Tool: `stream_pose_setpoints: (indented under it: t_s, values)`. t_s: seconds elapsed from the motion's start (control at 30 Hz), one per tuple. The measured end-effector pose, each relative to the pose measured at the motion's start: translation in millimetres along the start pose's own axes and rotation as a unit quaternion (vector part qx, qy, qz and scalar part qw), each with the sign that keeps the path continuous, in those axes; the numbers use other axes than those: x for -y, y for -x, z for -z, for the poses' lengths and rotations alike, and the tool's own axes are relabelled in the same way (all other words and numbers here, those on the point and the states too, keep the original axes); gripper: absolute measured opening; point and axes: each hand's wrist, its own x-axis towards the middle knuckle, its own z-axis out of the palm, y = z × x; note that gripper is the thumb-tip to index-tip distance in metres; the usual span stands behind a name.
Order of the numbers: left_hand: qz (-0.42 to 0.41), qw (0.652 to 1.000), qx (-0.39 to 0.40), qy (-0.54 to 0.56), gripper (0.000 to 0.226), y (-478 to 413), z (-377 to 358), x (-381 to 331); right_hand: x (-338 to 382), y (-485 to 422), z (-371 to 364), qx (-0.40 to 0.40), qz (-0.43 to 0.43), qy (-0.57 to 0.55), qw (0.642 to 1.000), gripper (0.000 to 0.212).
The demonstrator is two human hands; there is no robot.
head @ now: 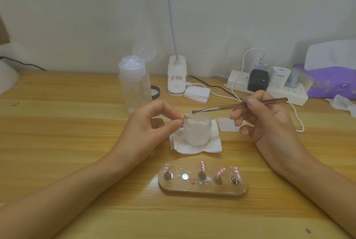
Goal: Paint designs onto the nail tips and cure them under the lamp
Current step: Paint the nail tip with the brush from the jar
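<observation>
- Head view: left hand [150, 127] pinches a pink nail tip [187, 116] by the frosted jar's [196, 132] rim.
- Right hand [269, 123] grips the nail brush [231, 106]; best to brace both wrists on the desk [77, 142] and dab lightly.

Bare left hand [146, 123] and right hand [269, 121], bare forearms [77, 186], short-nailed fingers [248, 129].

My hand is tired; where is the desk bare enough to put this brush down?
Bare desk: left of the pump bottle, and the near edge in front of the nail stand. Smaller: outside the right hand holding the brush, before the power strip. Crowded: around the jar, where the left hand pinches a nail tip, and the lamp base behind.
</observation>
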Motion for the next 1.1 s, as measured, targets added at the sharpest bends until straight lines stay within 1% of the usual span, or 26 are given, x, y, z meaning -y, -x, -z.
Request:
stream_pose_setpoints:
  t_s: [0.3,0.47,0.63,0.7,0.77,0.8,0.87,0.93,1.03,1.1]
  values:
    - [-0.017,1.0,0.013,-0.001,0.011,-0.6,-1.4,0.6,-0.4,0.9,-2.1,0.023,-0.011,0.04,0.999,0.02]
    - [-0.032,0.999,0.016,-0.013,0.018,-1.0,-0.4,2.2,-1.3,-0.3,-0.3,-0.017,-0.017,0.028,0.999,0.016]
    - [-0.048,0.998,0.019,-0.029,0.018,-1.6,0.0,2.6,0.2,1.3,-2.9,0.015,-0.006,0.044,0.999,0.021]
    - [-0.053,0.998,0.021,-0.031,0.017,-2.0,0.1,2.4,-1.3,0.2,-1.6,-0.006,-0.015,0.042,0.999,0.017]
    - [-0.059,0.997,0.023,-0.031,0.017,-2.2,-0.2,1.6,-2.2,-1.0,0.5,-0.029,-0.016,0.03,0.999,0.019]
    - [-0.064,0.997,0.024,-0.033,0.018,-2.3,-0.2,1.4,-1.6,-1.1,0.8,-0.027,-0.01,0.023,0.999,0.02]
    - [-0.073,0.996,0.026,-0.039,0.019,-2.9,-0.3,1.0,0.1,-0.1,-0.6,0.002,0.002,0.017,1.0,0.021]
    - [-0.082,0.995,0.025,-0.054,0.019,-3.6,0.2,1.1,0.9,1.5,-2.8,0.02,0.001,0.036,0.999,0.023]
    - [-0.095,0.992,0.019,-0.076,0.021,-4.2,1.1,2.0,-0.4,0.7,-2.2,-0.012,-0.006,0.056,0.998,0.018]
    - [-0.1,0.992,0.022,-0.076,0.02,-4.3,1.0,2.4,-1.0,-0.5,-0.8,-0.034,-0.006,0.044,0.998,0.021]
